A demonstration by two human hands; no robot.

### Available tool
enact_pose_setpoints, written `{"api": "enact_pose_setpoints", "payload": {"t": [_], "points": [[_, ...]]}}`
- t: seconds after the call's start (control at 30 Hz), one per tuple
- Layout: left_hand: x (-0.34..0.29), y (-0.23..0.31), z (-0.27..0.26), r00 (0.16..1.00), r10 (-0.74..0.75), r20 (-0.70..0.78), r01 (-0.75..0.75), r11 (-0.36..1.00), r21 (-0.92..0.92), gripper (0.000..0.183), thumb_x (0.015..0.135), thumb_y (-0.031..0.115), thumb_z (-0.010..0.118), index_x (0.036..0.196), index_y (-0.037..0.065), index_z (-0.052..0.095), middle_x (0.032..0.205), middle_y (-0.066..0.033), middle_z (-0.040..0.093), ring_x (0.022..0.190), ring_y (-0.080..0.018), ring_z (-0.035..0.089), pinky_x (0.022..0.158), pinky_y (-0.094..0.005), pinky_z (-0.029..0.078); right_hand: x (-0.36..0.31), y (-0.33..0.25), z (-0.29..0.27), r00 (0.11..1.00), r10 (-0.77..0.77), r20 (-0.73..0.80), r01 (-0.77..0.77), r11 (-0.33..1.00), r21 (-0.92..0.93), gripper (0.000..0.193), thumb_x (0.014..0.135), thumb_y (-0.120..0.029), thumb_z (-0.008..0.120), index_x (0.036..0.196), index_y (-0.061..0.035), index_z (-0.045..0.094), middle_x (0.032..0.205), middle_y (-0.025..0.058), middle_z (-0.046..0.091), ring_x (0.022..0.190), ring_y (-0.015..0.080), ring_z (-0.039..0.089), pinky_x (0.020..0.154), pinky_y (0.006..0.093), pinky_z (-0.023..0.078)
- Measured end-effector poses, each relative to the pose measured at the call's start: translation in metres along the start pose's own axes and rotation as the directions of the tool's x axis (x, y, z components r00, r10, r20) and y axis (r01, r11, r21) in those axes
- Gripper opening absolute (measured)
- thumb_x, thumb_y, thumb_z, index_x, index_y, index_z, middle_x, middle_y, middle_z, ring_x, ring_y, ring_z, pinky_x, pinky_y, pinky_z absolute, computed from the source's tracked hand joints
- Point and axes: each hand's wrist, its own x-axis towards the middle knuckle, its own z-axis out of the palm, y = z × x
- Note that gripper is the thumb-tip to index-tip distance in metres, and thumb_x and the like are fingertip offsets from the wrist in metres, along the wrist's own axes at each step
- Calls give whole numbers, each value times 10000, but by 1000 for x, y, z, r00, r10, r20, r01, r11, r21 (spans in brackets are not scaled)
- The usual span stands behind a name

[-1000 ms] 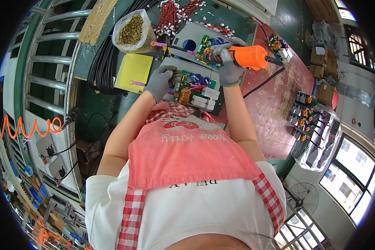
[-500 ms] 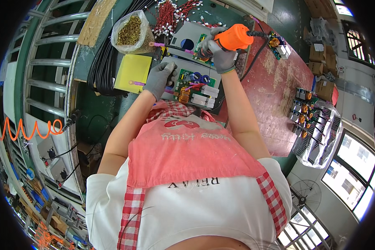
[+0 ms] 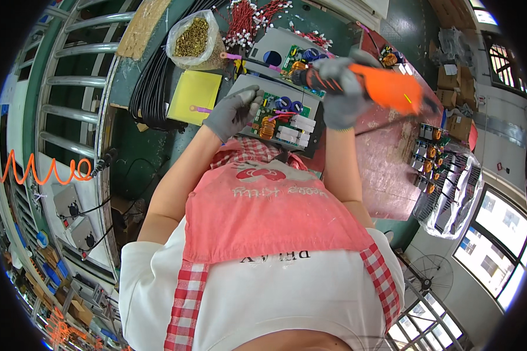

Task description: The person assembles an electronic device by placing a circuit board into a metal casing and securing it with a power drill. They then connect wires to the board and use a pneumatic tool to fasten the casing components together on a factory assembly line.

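My right hand (image 3: 345, 102), in a grey glove, grips an orange power screwdriver (image 3: 386, 88) held above the right side of the bench; both are blurred by motion. The tool's dark front end points left, over the boards. My left hand (image 3: 231, 114), also gloved, rests at the left edge of a grey metal plate (image 3: 253, 82). Its fingers are curled, and whatever may be in them is hidden. On that plate lies a green circuit board (image 3: 267, 103) with blue capacitors, a copper coil and white blocks. Just behind sits a second grey plate (image 3: 284, 40) with a similar board (image 3: 295, 54).
A clear bag of small brass-coloured parts (image 3: 192, 40) stands at the back left, beside a yellow sheet (image 3: 194, 96) and black cables (image 3: 149, 96). Red wires with white connectors (image 3: 240, 23) lie behind. More boards (image 3: 427, 155) sit on the red surface's right edge.
My right hand has swung right and toward me with the screwdriver, away from the boards. My left hand has shifted slightly right, its fingers a little looser.
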Motion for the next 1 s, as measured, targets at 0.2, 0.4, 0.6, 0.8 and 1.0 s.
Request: {"api": "enact_pose_setpoints", "payload": {"t": [0.2, 0.4, 0.6, 0.8, 1.0], "points": [[5, -6, 30, 973, -205, 107, 212, 976, -58, 216, 925, 250, 565, 969, 40, 549, 832, -41, 564, 666, -104, 503, 528, -194, 428, -21, -66, -6, 955, -176, 240, 123, 968, 220, 437, 777, -104, 539, 1205, -109, 453, 718, 53, 536, 645, 197, 515, 654, 416, 440], [19, -15, 42, 926, -301, 227, 324, 944, -70, 261, 938, 285, 543, 929, 24, 543, 743, -18, 524, 590, -77, 444, 473, -178, 396, -39, -84, -15, 966, -190, 175, 164, 974, 154, 427, 796, -124, 554, 1212, -121, 462, 739, 45, 546, 660, 191, 523, 669, 409, 447], [25, -21, 61, 918, -389, 72, 395, 913, -101, 180, 945, 212, 528, 995, 40, 544, 774, 0, 497, 589, -55, 369, 469, -161, 338, -42, -86, -35, 971, -200, 133, 182, 974, 135, 427, 792, -136, 565, 1204, -123, 450, 725, 47, 541, 650, 194, 519, 666, 411, 448], [40, -34, 73, 942, -332, 45, 334, 942, -42, 237, 953, 184, 507, 1127, 26, 543, 845, -43, 560, 614, -62, 420, 511, -172, 396, -28, -83, -50, 977, -205, 54, 201, 977, 69, 438, 790, -149, 568, 1210, -128, 449, 675, 33, 493, 605, 180, 476, 641, 400, 428], [64, -39, 79, 963, -270, 23, 245, 904, 350, 350, 955, 271, 503, 1175, 3, 554, 989, -77, 617, 793, -112, 557, 691, -234, 478, 26, -59, -85, 944, -316, -94, 309, 947, -83, 406, 769, 4, 501, 1159, -74, 424, 657, 64, 481, 567, 181, 470, 630, 424, 461]]}}
